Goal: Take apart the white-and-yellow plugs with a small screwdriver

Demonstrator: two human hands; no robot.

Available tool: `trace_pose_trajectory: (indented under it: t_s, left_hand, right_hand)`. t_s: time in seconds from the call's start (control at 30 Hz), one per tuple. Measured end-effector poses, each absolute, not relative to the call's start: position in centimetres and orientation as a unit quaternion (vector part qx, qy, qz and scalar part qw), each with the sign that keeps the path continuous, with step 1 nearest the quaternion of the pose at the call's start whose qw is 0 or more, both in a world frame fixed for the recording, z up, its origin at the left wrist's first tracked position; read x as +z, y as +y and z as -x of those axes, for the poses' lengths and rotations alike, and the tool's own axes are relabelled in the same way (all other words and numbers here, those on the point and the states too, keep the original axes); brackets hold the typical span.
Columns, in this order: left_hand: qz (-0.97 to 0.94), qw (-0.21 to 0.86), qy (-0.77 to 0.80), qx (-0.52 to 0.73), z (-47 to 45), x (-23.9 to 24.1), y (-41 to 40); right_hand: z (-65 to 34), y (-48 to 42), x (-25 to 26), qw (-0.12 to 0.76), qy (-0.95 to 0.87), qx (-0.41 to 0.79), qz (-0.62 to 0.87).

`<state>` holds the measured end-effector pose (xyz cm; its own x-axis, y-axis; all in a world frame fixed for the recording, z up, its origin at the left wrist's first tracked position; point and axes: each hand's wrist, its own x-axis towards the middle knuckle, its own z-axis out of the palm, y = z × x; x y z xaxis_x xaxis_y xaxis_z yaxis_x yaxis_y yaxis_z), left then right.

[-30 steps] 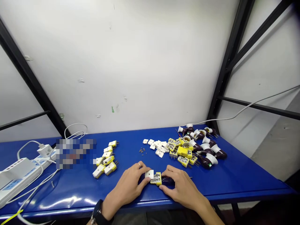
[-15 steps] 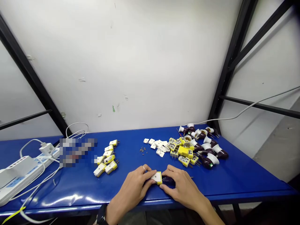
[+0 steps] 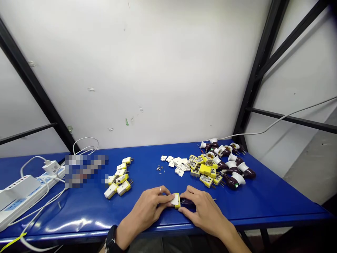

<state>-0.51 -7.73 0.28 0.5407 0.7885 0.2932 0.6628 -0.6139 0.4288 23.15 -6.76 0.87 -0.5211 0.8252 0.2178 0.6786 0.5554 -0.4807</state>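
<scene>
At the table's front edge, my left hand (image 3: 153, 203) pinches a white plug cover (image 3: 174, 200) between fingertips and thumb. The cover sits at an angle over a yellow plug body (image 3: 177, 205). My right hand (image 3: 200, 206) is curled around a dark-handled tool (image 3: 186, 201) that looks like a screwdriver; a thin metal shaft sticks out to the right. Its index finger and thumb are at the right edge of the yellow body. Just beyond lie tiny screws (image 3: 160, 168), several loose white covers (image 3: 179, 172) and a heap of open yellow plugs (image 3: 205, 180).
Several white-and-yellow plugs (image 3: 123, 188) are grouped to the left. Dark lamp holders with white rims (image 3: 246, 170) are piled at the right. White power strips (image 3: 19, 196) with cables occupy the far left of the blue table (image 3: 79, 211). Black frame posts (image 3: 250, 88) stand against the wall.
The white cover, which lay flat on the yellow body with its hole showing, is now tilted and shifted under my left fingers. My right hand has barely moved.
</scene>
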Motion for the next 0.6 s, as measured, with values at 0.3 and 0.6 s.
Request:
trace_pose_trajectory:
  t_s: [0.3,0.6]
  left_hand:
    - [-0.837,0.122,0.466,0.259,-0.4,-0.4,-7.8]
    - [-0.878,0.045,0.441,0.181,-0.9,1.1,-8.1]
  right_hand:
    - [-23.1,-6.6,0.6,0.210,-0.856,0.177,0.438]
    - [-23.1,-6.6,0.6,0.220,-0.853,0.180,0.438]
